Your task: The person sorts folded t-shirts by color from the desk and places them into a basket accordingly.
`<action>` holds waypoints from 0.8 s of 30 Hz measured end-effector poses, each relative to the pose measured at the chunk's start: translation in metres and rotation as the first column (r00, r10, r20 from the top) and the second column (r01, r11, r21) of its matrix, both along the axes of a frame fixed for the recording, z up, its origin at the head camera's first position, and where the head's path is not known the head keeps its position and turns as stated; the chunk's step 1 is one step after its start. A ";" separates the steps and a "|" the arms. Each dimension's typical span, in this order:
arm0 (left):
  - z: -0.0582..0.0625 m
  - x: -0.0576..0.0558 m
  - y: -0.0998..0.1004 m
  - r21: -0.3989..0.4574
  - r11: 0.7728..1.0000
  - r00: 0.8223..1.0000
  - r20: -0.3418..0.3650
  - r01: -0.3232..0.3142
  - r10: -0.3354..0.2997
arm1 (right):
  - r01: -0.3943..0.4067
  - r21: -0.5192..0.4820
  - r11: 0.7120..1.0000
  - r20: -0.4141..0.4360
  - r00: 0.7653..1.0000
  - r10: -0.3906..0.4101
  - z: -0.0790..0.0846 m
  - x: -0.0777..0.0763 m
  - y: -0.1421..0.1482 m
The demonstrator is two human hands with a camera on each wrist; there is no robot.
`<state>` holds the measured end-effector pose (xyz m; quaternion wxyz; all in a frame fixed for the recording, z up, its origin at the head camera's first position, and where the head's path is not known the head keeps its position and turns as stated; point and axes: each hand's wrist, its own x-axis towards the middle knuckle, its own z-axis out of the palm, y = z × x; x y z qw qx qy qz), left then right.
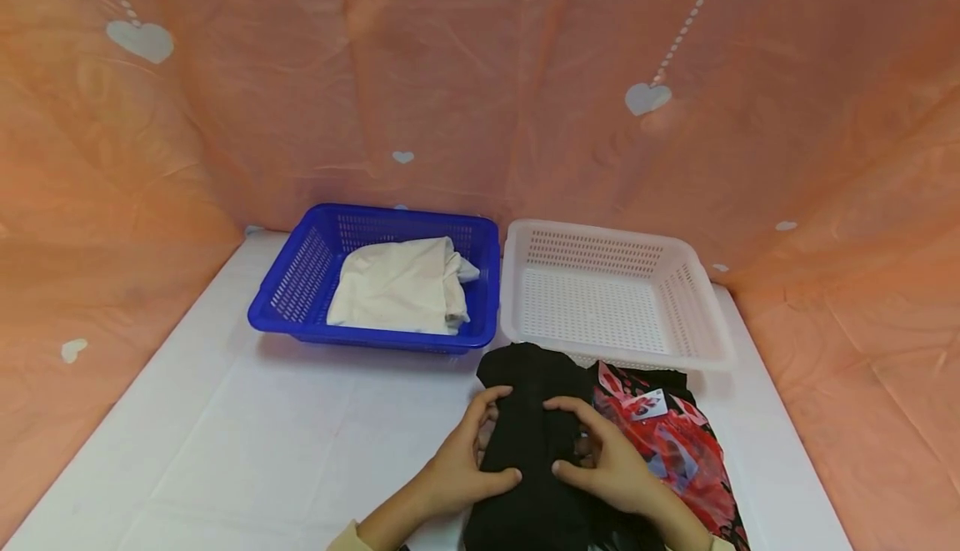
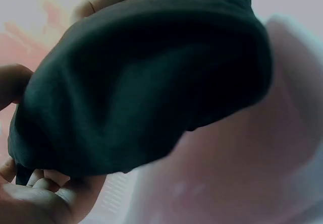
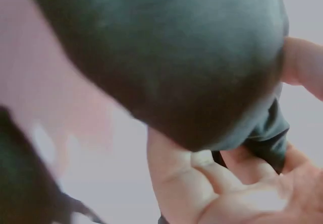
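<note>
Both hands grip a folded black cloth garment [image 1: 528, 443] from its two sides, close to the person. My left hand [image 1: 461, 463] has its thumb on top of the cloth and its other fingers curled at the left side. On the opposite side, my right hand [image 1: 611, 459] holds the cloth the same way, its fingers partly hidden. Dark cloth [image 2: 136, 88] fills most of the left wrist view, fingers bent round its edge. In the right wrist view, fingers curl beneath the bulging black cloth [image 3: 171, 72]. A black garment with red flowers [image 1: 697, 459] lies beside the right hand.
A blue basket [image 1: 300, 330] at the back left holds a folded white cloth [image 1: 397, 288]. Right of it stands a white basket [image 1: 615, 355], its perforated bottom showing. A small white tag [image 1: 647, 405] lies on the floral garment. Orange curtains [image 1: 465, 76] border the white table [image 1: 247, 443].
</note>
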<state>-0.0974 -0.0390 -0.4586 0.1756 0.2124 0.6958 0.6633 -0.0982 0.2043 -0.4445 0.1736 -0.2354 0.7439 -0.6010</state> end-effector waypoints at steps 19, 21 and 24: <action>0.051 -0.012 0.014 0.107 0.989 0.972 -0.203 -0.098 0.118 | 0.197 0.021 0.980 -0.289 0.940 -0.182 0.061 -0.006 0.009; 0.055 -0.018 0.015 0.089 0.988 0.957 -0.250 -0.127 0.145 | 0.221 0.029 0.975 -0.330 0.923 -0.199 0.067 -0.011 0.010; 0.064 -0.027 0.018 0.058 0.985 0.931 -0.321 -0.165 0.175 | 0.247 0.043 0.968 -0.393 0.895 -0.211 0.076 -0.019 0.012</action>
